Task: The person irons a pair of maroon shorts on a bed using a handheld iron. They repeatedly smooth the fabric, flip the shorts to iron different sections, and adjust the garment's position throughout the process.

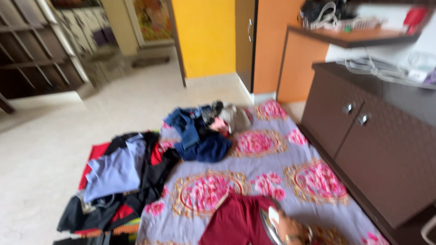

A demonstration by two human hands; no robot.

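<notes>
On floral sheet (272,181) | hand (290,229) grips iron (271,224) | maroon garment (236,222) beneath

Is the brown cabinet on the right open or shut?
Shut. Both doors of the brown cabinet sit flush, their two knobs side by side at the seam.

No packages, labels, signs or screens discernible anywhere in this blurred room view.

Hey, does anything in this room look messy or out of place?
Yes: a heap of jumbled clothes sits unfolded on the floral sheet, and a looser pile spills off its left edge onto the floor. The picture is blurred, so finer detail is unclear.
</notes>
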